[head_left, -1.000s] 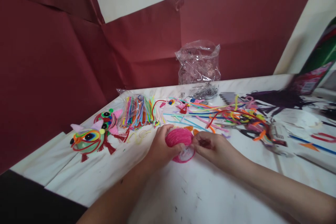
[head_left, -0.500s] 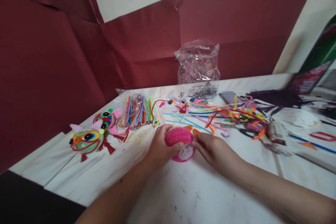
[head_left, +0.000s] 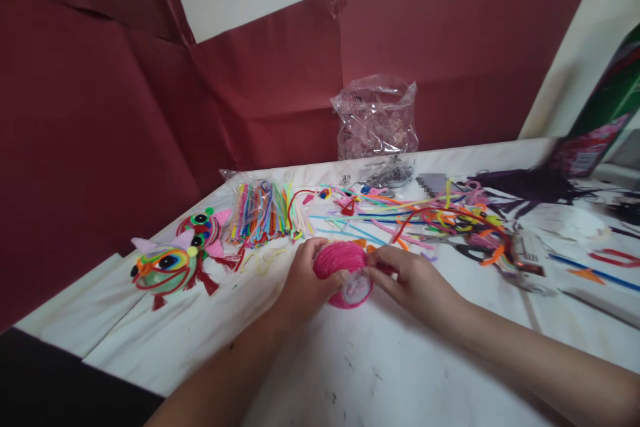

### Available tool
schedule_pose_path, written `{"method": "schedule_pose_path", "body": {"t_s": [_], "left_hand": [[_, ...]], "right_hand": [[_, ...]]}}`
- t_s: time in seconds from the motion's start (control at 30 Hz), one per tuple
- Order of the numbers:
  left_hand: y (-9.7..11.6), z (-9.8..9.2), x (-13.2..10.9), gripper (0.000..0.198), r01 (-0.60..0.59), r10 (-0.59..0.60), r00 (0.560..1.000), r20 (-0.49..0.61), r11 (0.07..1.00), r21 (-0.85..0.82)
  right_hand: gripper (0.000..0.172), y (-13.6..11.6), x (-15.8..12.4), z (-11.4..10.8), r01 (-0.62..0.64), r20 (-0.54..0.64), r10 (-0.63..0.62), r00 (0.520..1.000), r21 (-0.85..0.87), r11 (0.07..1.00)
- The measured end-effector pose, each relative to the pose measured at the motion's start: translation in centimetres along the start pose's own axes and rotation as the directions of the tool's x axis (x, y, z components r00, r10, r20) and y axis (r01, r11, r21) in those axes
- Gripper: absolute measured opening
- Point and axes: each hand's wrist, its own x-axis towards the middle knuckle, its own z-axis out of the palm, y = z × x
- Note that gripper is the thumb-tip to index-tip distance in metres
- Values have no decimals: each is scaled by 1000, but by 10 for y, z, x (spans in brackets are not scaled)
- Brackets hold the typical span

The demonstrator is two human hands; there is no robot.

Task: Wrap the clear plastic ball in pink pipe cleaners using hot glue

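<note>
Above the middle of the table, my left hand (head_left: 311, 277) is closed around the left side of a pink ball (head_left: 341, 260). Rows of pink pipe cleaner cover most of it, and a pale, clear-looking patch shows at its lower right. My right hand (head_left: 400, 275) pinches at the ball's right edge, thumb and fingers pressed together; what lies between the fingertips is too small to make out. Orange pieces (head_left: 359, 243) show just behind the ball and my right fingers.
To the left stand two decorated animal-face crafts (head_left: 167, 265) with red tassels. Behind are a bag of colourful pipe cleaners (head_left: 263, 210) and a clear plastic bag (head_left: 377, 120). Loose pipe cleaners (head_left: 430, 217), scissors (head_left: 470, 252) and dark purple strands (head_left: 525, 187) lie to the right.
My right hand has shifted slightly, its fingers now closer over the ball's right edge and covering more of the orange piece. My left hand keeps its hold on the ball.
</note>
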Motion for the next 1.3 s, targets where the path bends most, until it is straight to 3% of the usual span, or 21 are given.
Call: {"method": "schedule_pose_path", "body": {"t_s": [0.23,0.47,0.83,1.03,1.2,1.3], "left_hand": [[-6,3,-2,56,-16,16,1000,-20,999,35],[2,-1,-3,47,-34,34,999,39,999,-3],[11,2,-4,48,68,-62,994,95,996,-54],[6,2,-4,47,61,-57,996,63,996,-68],[5,-4,-3,37,60,-39,990,138,986,-156],[5,-6,-1,43,85,-56,984,169,982,-170]], "right_hand": [[16,-2,-2,1,13,-6,-13,1000,-41,999],[20,-4,1,-3,-10,28,11,1000,-35,999],[18,-8,0,-3,-5,50,7,999,-57,998],[14,-3,3,-8,-8,132,10,991,-14,1000],[13,-1,3,-9,-13,107,15,994,-17,1000],[14,0,4,-9,-15,102,18,995,-33,999]]}}
